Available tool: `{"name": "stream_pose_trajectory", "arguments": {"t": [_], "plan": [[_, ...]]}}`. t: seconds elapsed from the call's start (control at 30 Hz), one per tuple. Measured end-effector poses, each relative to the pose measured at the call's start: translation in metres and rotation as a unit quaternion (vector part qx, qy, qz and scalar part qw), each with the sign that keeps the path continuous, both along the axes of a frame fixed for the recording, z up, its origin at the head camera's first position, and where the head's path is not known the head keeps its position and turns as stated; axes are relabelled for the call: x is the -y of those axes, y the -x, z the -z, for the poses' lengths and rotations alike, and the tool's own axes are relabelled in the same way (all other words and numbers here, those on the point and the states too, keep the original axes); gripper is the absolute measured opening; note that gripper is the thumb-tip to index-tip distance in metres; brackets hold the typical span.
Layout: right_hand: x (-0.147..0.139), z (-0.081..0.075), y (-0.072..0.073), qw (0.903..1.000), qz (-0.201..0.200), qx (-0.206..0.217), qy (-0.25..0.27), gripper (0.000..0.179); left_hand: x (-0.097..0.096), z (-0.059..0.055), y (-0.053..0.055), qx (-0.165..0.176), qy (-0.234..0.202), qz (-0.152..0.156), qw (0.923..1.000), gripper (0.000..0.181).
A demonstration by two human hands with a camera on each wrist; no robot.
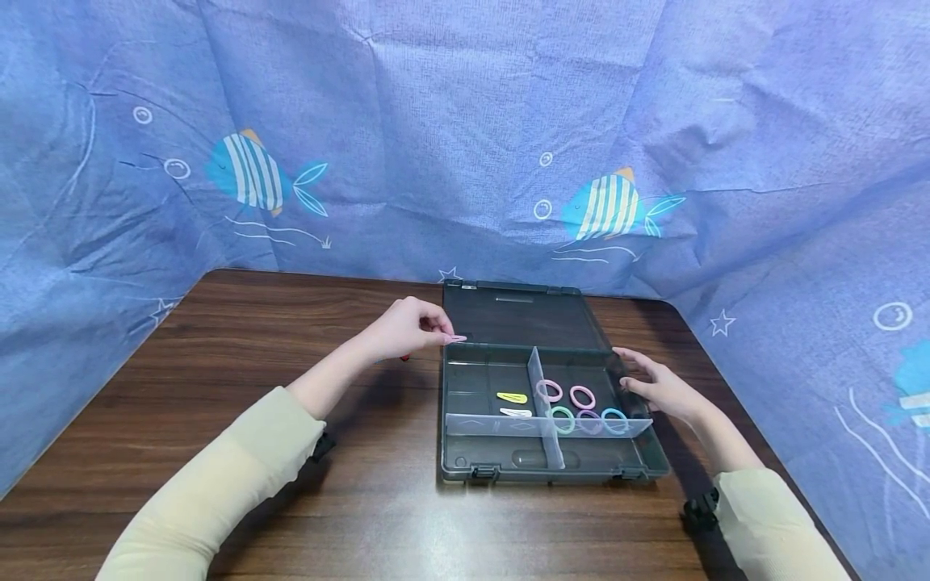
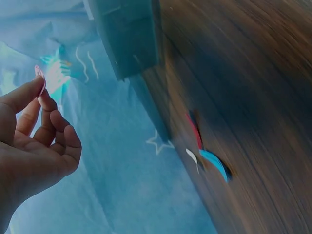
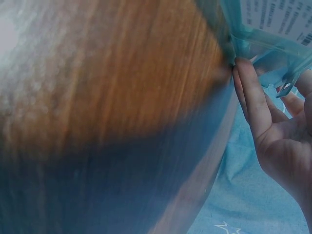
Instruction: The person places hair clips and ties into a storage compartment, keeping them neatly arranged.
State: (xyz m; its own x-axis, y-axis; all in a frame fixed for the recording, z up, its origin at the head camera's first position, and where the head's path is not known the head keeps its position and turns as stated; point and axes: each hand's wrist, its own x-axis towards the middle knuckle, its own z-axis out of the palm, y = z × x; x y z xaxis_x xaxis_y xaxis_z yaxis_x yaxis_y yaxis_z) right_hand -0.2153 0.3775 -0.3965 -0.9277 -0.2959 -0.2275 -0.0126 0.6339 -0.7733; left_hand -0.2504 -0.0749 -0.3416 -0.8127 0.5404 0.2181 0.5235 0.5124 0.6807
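Between thumb and index finger, my left hand (image 1: pixel 410 329) pinches a pink hair clip (image 1: pixel 456 339) above the left end of the box's hinge line. The grey see-through storage box (image 1: pixel 596 476) lies with its lid (image 1: pixel 519 316) swung back. My right hand (image 1: pixel 664 393) grips the box's right wall, near the back corner. The back left compartment holds a yellow hair clip (image 1: pixel 512 398) and a white hair clip (image 1: pixel 516 413). In the back right one lie several ring-shaped hair ties, among them a pink one (image 1: pixel 583 397), a green one (image 1: pixel 563 420) and a blue one (image 1: pixel 614 420).
Clear dividers (image 1: pixel 483 425) split the box into compartments. In the left wrist view, a red clip (image 2: pixel 194 130), a blue clip (image 2: pixel 214 164) and a white clip (image 2: pixel 192 156) lie on the wooden table (image 2: pixel 263 122). A blue fish-print cloth (image 1: pixel 450 121) hangs behind the table.
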Motion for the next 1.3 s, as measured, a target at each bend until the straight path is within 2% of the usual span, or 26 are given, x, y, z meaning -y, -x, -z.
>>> {"name": "stream_pose_trajectory", "arguments": {"t": [0.37, 0.73, 0.97, 1.3], "plan": [[0.001, -0.001, -0.001, 1.0, 0.002, 0.001, 0.003, 0.062, -0.029, 0.004, 0.0, 0.006, -0.019, 0.032, 0.9993, 0.004], [0.0, -0.001, 0.001, 1.0, -0.006, -0.002, 0.0, 0.061, -0.047, 0.016, 0.004, 0.029, -0.035, 0.05, 0.9977, 0.006], [0.0, 0.0, 0.0, 1.0, -0.004, -0.004, 0.0, 0.061, -0.063, 0.027, 0.006, 0.041, -0.028, 0.065, 0.9967, 0.007], [0.001, -0.001, -0.001, 1.0, -0.002, 0.002, 0.008, 0.063, -0.084, 0.04, 0.006, 0.025, 0.004, 0.069, 0.9973, 0.006]]}}
